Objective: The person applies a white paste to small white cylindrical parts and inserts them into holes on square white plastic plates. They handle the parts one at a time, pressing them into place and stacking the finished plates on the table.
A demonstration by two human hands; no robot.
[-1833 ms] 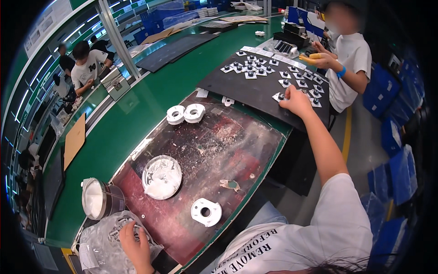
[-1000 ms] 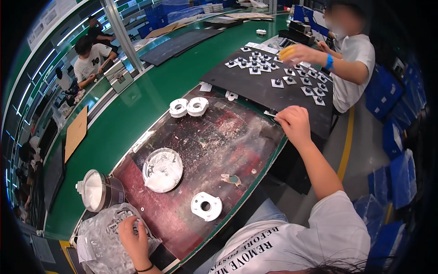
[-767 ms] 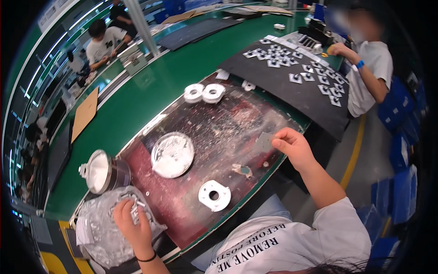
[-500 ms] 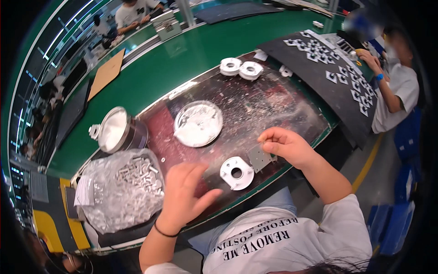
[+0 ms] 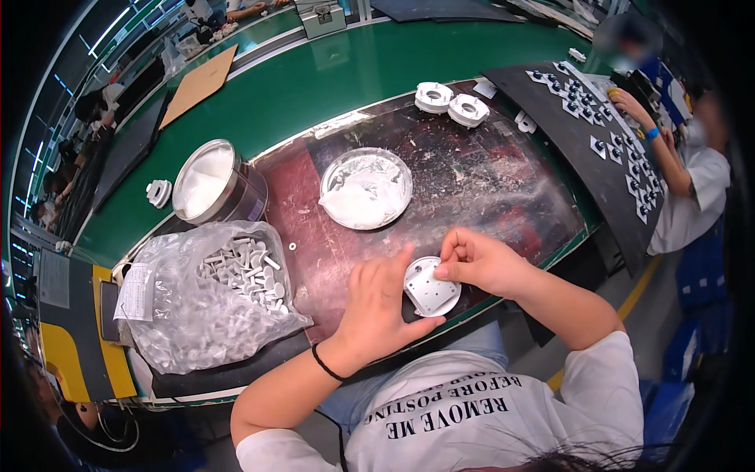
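A round white plastic part (image 5: pixel 448 306) lies on the worktable near its front edge. Over it sits a flat plate with small holes (image 5: pixel 429 288), covering most of its face. My right hand (image 5: pixel 476 261) pinches that plate at its far right edge between thumb and fingers. On the other side, my left hand (image 5: pixel 381 305) has its thumb and fingers spread around the white part's left and near edges; whether they press on it I cannot tell. Beyond both hands rests a round dish of white paste (image 5: pixel 365 189).
Left of my hands lies a clear plastic bag (image 5: pixel 200 295) of white mushroom-shaped pieces, with a metal tin of white paste (image 5: pixel 206 182) behind. Two white round parts (image 5: pixel 452 105) sit at the back. A dark board (image 5: pixel 578 141) of small parts stands right, near another person (image 5: pixel 692 189).
My right hand has brought the plate from beside the white part onto it. My left hand has moved right, up to the part. The view has shifted slightly.
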